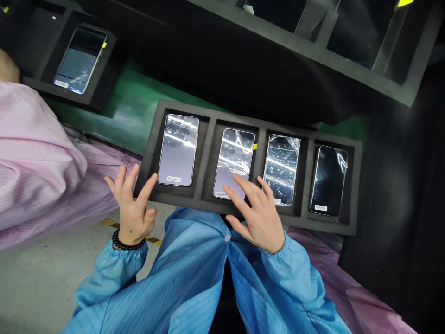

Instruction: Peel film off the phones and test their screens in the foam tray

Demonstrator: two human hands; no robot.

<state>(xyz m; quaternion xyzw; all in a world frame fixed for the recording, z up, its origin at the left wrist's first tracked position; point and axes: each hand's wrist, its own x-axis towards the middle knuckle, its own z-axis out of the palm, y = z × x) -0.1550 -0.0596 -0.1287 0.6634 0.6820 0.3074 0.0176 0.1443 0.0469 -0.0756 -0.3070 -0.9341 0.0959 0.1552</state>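
Observation:
A black foam tray (pixel 206 160) lies across my lap side of the bench, with several smartphones in separate compartments. My left hand (pixel 134 204) is open at the tray's left end, its index fingertip near the lower left corner of the leftmost phone (pixel 178 155). Fingers spread, my right hand (pixel 259 211) hovers over or touches the lower screen of the second phone (pixel 234 153); contact is hard to tell. Right of it sits a phone under a wrinkled, glossy film (pixel 282 162). A dark-screened phone (pixel 329 181) fills the rightmost compartment. White labels mark the screens' lower ends.
Another foam tray holding a phone (pixel 81 60) stands at the upper left on the green bench surface (pixel 135 93). A further grey tray (pixel 365 60) is raised at the upper right. A co-worker's pink sleeve (pixel 38 157) is close on my left; pink cloth (pixel 354 287) shows at lower right.

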